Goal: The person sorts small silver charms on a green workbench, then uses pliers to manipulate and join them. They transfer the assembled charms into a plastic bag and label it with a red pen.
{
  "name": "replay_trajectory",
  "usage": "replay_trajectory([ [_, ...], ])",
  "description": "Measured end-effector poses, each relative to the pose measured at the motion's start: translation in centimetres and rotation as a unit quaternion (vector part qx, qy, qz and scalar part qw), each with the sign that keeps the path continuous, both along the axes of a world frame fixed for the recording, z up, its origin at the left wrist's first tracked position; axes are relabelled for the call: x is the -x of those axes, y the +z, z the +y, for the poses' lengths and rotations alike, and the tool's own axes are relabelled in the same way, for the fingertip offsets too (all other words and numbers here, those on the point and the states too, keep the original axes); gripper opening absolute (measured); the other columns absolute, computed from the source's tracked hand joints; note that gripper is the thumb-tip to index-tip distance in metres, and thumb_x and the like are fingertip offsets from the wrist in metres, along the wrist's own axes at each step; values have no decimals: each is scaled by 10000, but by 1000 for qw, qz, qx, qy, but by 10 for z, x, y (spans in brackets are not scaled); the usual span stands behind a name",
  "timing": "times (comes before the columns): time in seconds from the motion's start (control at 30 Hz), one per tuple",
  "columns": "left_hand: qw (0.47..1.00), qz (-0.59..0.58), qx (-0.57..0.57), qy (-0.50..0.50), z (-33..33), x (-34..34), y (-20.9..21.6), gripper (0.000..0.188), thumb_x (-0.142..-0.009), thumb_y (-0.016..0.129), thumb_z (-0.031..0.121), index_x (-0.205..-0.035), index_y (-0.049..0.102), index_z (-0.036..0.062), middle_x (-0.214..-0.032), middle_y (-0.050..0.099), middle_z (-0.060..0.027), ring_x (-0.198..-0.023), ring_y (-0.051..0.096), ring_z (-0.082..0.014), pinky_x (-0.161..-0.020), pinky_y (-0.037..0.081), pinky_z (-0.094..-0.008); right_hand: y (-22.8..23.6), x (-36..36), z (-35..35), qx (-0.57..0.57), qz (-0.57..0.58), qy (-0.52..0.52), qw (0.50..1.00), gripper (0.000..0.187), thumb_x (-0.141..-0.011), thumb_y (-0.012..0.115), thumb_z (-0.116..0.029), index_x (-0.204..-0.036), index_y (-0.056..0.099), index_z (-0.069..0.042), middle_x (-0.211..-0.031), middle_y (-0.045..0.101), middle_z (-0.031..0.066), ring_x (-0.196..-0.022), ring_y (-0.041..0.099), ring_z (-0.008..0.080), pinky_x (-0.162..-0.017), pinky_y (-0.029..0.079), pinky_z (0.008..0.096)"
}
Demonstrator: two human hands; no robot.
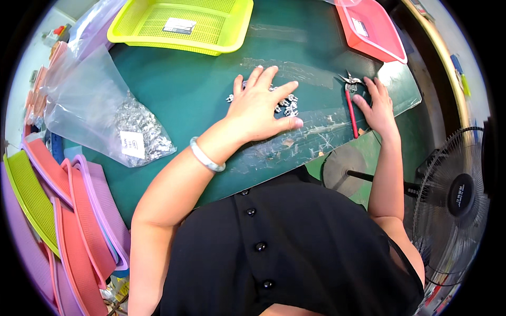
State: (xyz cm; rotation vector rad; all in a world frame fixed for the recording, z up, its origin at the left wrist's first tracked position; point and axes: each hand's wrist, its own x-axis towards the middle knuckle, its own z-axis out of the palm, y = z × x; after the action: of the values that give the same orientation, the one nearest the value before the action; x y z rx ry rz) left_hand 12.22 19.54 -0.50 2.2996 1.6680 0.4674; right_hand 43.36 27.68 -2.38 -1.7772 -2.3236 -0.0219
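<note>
My left hand (261, 105) lies spread over a small pile of shiny metal parts (289, 107) on the green tabletop (195, 105). Some of the parts show between and beside its fingers, and the palm hides the others. At the right edge of the table, my right hand (378, 105) rests with its fingers apart. Just left of it lie cutting pliers (351, 105) with red handles, their jaws toward the far side. I cannot tell whether the right thumb touches them. Nothing is gripped in either hand.
A clear plastic bag (100, 100) of similar metal parts lies at the left. A yellow-green basket (211, 39) stands at the far side, a pink basket (371, 34) at the far right. Stacked coloured baskets (79, 210) fill the lower left. A fan (458, 195) stands at the right.
</note>
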Motion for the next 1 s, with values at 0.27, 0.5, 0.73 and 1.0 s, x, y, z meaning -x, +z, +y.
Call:
replay_trajectory([
  [0.27,999,-29,-42,0,-22,22,-8,377,-781,648,327,-1125,632,175,-1301,469,-130,-1276,356,-333,-1058,209,-519,18,27,-38,-8,44,96,994,664,-793,635,-412,-1344,403,-122,-1372,351,224,-1282,305,392,-1043,245,486],
  [0.5,998,-32,-26,50,-85,72,-1,480,-745,694,268,-1191,580,132,-1312,462,-137,-1282,354,-338,-1067,188,-518,8,74,-55,-20,105,177,978,526,-766,641,-175,-1268,489,-137,-1331,390,236,-1252,336,425,-1022,310,465],
  [0.73,984,-115,-80,112,-88,99,3,377,-801,611,81,-1165,546,7,-1142,544,-173,-1059,528,-319,-905,416,-352,10,112,-34,-62,108,207,970,491,-766,631,-148,-1237,501,-106,-1289,425,224,-1207,389,391,-1017,306,458],
  [1.0,985,-65,-49,151,-90,107,2,291,-789,612,58,-1076,603,9,-975,554,-143,-918,532,-305,-806,432,-353,11,164,-31,-91,107,335,932,199,-755,624,-87,-953,614,-69,-1066,572,97,-1063,483,279,-948,340,422],
])
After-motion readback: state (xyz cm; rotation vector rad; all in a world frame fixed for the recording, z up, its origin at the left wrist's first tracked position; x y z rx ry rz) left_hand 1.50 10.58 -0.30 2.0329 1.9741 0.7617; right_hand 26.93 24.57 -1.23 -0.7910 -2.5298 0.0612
